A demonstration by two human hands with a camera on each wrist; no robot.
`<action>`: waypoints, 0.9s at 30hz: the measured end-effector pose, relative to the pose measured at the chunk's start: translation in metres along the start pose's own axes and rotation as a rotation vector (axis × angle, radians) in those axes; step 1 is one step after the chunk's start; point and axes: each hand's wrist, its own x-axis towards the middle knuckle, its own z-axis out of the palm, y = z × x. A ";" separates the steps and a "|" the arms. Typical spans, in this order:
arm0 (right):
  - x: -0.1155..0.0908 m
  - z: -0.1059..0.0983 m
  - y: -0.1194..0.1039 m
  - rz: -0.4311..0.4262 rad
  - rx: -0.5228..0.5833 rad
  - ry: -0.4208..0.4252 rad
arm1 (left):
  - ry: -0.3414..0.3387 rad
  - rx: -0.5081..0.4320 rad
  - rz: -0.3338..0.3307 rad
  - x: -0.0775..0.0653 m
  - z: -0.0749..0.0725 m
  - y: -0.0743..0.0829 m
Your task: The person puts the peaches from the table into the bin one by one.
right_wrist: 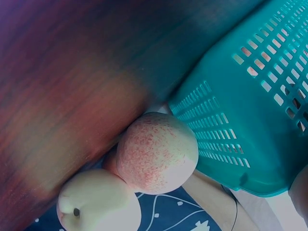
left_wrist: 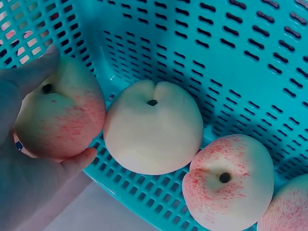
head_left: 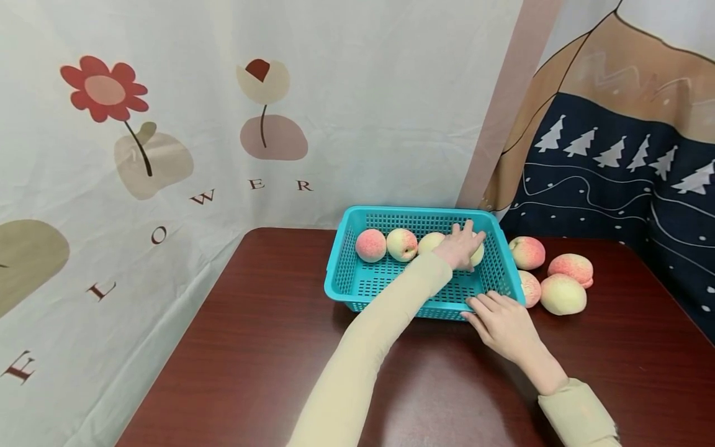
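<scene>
A turquoise plastic basket [head_left: 349, 270] with slotted walls stands on the table. Inside, several peaches form a row along the back, among them a pink one [head_left: 371, 245] and a pale yellow one [head_left: 402, 244]. My left hand [head_left: 457, 247] reaches into the basket and holds the rightmost peach [left_wrist: 72, 115], thumb and fingers spread round its sides. That peach sits beside a cream-coloured peach [left_wrist: 154, 130]. At the basket's front right corner, my right hand [head_left: 507, 328] grips the rim, fingers over the edge and thumb outside.
Right of the basket lie several more peaches, including a pale one [head_left: 563, 295] and a speckled pink one [right_wrist: 156, 154] close against the basket's side wall. The dark reddish-brown table [head_left: 251, 347] meets a printed curtain [head_left: 357, 112] at the back.
</scene>
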 end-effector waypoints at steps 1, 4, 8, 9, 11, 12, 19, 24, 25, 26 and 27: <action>0.000 0.000 0.000 0.001 0.001 -0.001 | 0.002 0.011 -0.005 0.001 0.001 0.001; 0.000 0.000 0.000 0.003 0.002 -0.009 | -0.009 0.049 -0.015 0.004 0.003 0.003; -0.001 0.000 0.001 0.001 0.009 -0.010 | -0.046 0.099 -0.038 0.006 0.006 0.007; -0.001 0.001 0.001 0.000 0.010 -0.009 | -0.053 0.107 -0.049 0.007 0.007 0.008; -0.001 0.001 0.001 0.000 0.011 -0.008 | -0.060 0.129 -0.074 0.008 0.008 0.009; -0.001 0.001 0.001 0.000 0.010 -0.008 | -0.059 0.135 -0.085 0.008 0.009 0.009; -0.001 0.000 0.002 -0.002 0.007 -0.013 | -0.026 0.097 -0.123 0.011 0.011 0.009; -0.001 -0.001 0.001 -0.001 0.012 -0.020 | 0.006 0.155 -0.126 0.012 0.015 0.005; -0.001 -0.001 0.001 -0.001 0.013 -0.019 | 0.008 0.177 -0.128 0.012 0.016 0.004; -0.001 -0.001 0.001 -0.002 0.012 -0.017 | 0.008 0.191 -0.132 0.012 0.017 0.003; -0.001 -0.001 0.001 -0.003 0.012 -0.015 | 0.005 0.205 -0.136 0.012 0.017 0.002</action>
